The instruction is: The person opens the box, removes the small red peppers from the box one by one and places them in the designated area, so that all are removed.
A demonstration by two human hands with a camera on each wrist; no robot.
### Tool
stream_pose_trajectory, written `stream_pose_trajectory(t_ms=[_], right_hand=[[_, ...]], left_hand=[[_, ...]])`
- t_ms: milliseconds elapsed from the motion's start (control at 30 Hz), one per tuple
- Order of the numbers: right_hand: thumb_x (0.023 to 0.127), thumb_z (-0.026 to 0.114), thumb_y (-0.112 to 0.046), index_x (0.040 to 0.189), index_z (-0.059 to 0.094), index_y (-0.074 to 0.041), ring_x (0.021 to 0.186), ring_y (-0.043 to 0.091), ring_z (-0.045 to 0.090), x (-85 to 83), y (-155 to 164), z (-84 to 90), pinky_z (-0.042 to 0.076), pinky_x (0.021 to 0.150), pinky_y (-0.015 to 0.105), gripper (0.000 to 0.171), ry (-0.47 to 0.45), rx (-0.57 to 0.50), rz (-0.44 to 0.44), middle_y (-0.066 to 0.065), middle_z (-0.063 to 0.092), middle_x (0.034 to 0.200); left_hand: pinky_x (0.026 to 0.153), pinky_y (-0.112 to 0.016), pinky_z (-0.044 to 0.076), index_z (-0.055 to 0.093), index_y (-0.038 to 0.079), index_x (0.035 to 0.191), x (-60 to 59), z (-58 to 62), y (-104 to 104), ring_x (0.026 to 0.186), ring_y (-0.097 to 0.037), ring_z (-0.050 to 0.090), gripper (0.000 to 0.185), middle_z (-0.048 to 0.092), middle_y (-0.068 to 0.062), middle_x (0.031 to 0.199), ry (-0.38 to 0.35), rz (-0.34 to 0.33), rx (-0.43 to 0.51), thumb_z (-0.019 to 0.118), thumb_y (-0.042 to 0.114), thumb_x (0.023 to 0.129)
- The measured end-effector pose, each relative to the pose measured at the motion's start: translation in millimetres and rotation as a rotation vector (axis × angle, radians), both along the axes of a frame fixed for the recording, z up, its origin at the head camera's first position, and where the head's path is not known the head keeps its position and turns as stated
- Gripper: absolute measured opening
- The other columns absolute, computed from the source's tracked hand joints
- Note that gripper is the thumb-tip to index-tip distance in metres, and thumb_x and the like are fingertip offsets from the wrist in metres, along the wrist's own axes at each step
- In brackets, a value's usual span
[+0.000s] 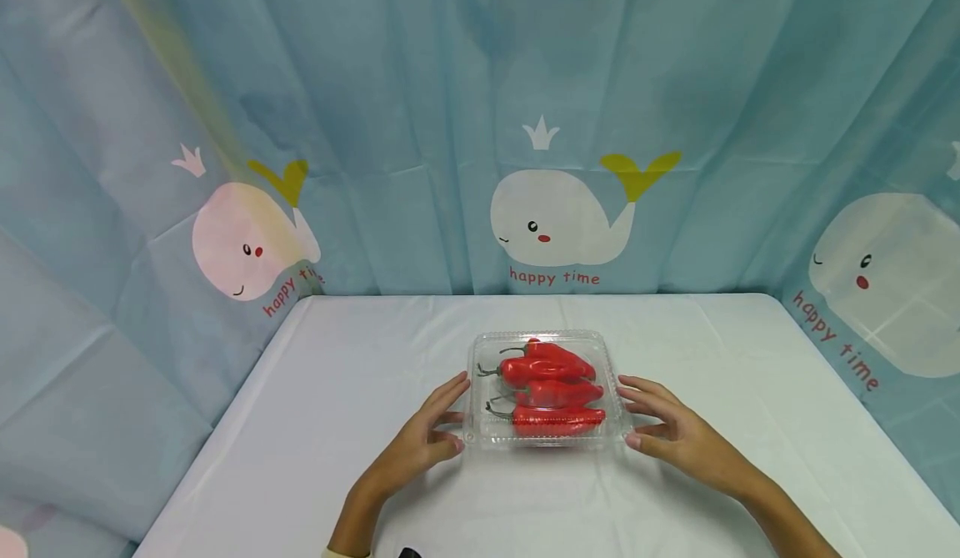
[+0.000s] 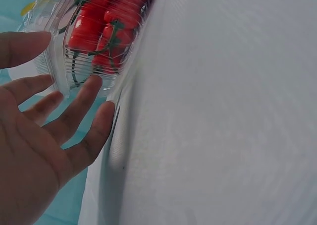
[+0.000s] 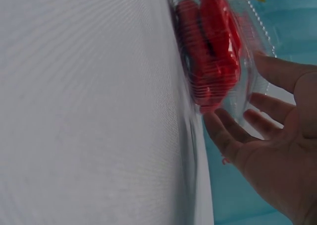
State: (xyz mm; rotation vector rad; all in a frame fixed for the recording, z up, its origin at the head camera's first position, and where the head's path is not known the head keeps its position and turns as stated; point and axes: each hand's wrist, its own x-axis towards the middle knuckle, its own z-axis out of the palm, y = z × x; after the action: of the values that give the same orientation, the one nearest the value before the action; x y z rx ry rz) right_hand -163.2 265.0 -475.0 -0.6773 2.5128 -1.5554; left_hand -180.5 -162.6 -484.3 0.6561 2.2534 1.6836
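Note:
A clear plastic clamshell box [image 1: 609, 349] lies closed in the middle of the white table [image 1: 360, 358], with several red chili peppers [image 1: 551, 391] with green stems inside. My left hand [image 1: 431, 433] rests at the box's left side, fingers straight and spread, the tips at its wall. My right hand [image 1: 663, 424] mirrors it at the right side, open too. In the left wrist view the fingers [image 2: 81, 103] reach the box [image 2: 54, 61] near the peppers [image 2: 91, 29]. In the right wrist view the right hand [image 3: 277, 155] has its spread fingers against the blurred box [image 3: 250, 51] and peppers [image 3: 213, 56].
A light blue curtain [image 1: 420, 124] printed with white whales surrounds the table at the back and on both sides. The white cloth stretches out on either side of the box and toward the front edge.

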Motion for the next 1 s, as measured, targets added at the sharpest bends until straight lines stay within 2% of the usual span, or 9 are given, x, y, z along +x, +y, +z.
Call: stream_pose_trajectory(t_ms=[133, 333, 400, 533, 700, 767, 833, 1000], right_hand=[[0.101, 0.073, -0.020, 0.158, 0.050, -0.013, 0.130, -0.003, 0.057, 0.7, -0.3, 0.9, 0.058, 0.096, 0.025, 0.062, -0.025, 0.013, -0.018, 0.011, 0.035, 0.168], [0.101, 0.074, -0.021, 0.159, 0.050, -0.013, 0.132, 0.031, 0.061, 0.5, -1.6, 1.6, 0.058, 0.095, 0.024, 0.063, -0.029, 0.030, -0.031, 0.009, 0.036, 0.167], [0.101, 0.073, -0.020, 0.159, 0.050, -0.013, 0.131, 0.037, 0.061, 0.3, -1.6, 1.1, 0.058, 0.096, 0.024, 0.063, -0.028, 0.030, -0.030, 0.010, 0.036, 0.167], [0.101, 0.073, -0.018, 0.159, 0.049, -0.011, 0.130, 0.035, 0.062, 0.0, -1.2, -0.5, 0.058, 0.096, 0.024, 0.063, -0.020, 0.025, -0.024, 0.012, 0.035, 0.168], [0.101, 0.073, -0.015, 0.159, 0.048, -0.008, 0.129, 0.013, 0.063, -0.1, -0.6, -2.5, 0.058, 0.097, 0.024, 0.063, -0.010, 0.011, -0.008, 0.013, 0.035, 0.167], [0.101, 0.073, -0.015, 0.159, 0.048, -0.007, 0.128, 0.008, 0.063, -0.1, -0.6, -2.4, 0.058, 0.097, 0.024, 0.064, -0.010, 0.001, -0.002, 0.014, 0.035, 0.167], [0.100, 0.073, -0.015, 0.159, 0.048, -0.007, 0.127, 0.009, 0.063, 0.0, -0.8, -1.9, 0.057, 0.097, 0.024, 0.064, -0.014, -0.009, 0.000, 0.014, 0.036, 0.167], [0.101, 0.072, -0.014, 0.158, 0.048, -0.006, 0.127, 0.022, 0.066, -0.2, -1.9, 0.0, 0.058, 0.096, 0.024, 0.063, 0.011, -0.020, 0.023, 0.018, 0.037, 0.165]], left_hand=[[0.103, -0.035, 0.055, 0.029, 0.010, 0.168, 0.5, 0.8, 0.7, 0.139, -0.044, 0.051, 0.085, 0.015, -0.007, 0.177, -0.005, -0.003, 0.022, 0.064, -0.003, 0.091], [0.099, -0.028, 0.055, 0.029, 0.002, 0.167, -0.4, 1.6, 2.1, 0.134, -0.043, 0.052, 0.082, 0.016, -0.014, 0.176, 0.020, -0.026, 0.062, 0.063, -0.003, 0.092], [0.096, -0.027, 0.056, 0.029, 0.000, 0.166, -0.9, 1.5, 2.0, 0.131, -0.042, 0.052, 0.080, 0.016, -0.016, 0.176, 0.032, -0.032, 0.072, 0.061, -0.005, 0.092], [0.092, -0.024, 0.056, 0.030, -0.002, 0.165, -1.2, 0.9, 1.5, 0.121, -0.036, 0.056, 0.078, 0.017, -0.018, 0.175, 0.031, -0.040, 0.090, 0.060, -0.008, 0.093], [0.089, -0.022, 0.057, 0.027, -0.004, 0.165, -0.3, 1.4, 1.8, 0.114, -0.026, 0.065, 0.078, 0.013, -0.019, 0.176, -0.016, -0.044, 0.116, 0.061, -0.008, 0.095], [0.087, -0.021, 0.057, 0.026, -0.004, 0.165, -0.3, 1.9, 2.9, 0.111, -0.022, 0.068, 0.078, 0.011, -0.017, 0.177, -0.046, -0.039, 0.128, 0.060, -0.008, 0.096], [0.084, -0.020, 0.056, 0.025, -0.004, 0.166, -0.5, 2.2, 4.4, 0.106, -0.017, 0.069, 0.077, 0.011, -0.014, 0.177, -0.068, -0.030, 0.134, 0.059, -0.010, 0.096], [0.075, -0.017, 0.052, 0.029, -0.004, 0.164, -0.4, 3.9, 9.0, 0.086, -0.008, 0.063, 0.078, 0.018, -0.010, 0.176, -0.065, 0.016, 0.115, 0.056, -0.016, 0.092]])
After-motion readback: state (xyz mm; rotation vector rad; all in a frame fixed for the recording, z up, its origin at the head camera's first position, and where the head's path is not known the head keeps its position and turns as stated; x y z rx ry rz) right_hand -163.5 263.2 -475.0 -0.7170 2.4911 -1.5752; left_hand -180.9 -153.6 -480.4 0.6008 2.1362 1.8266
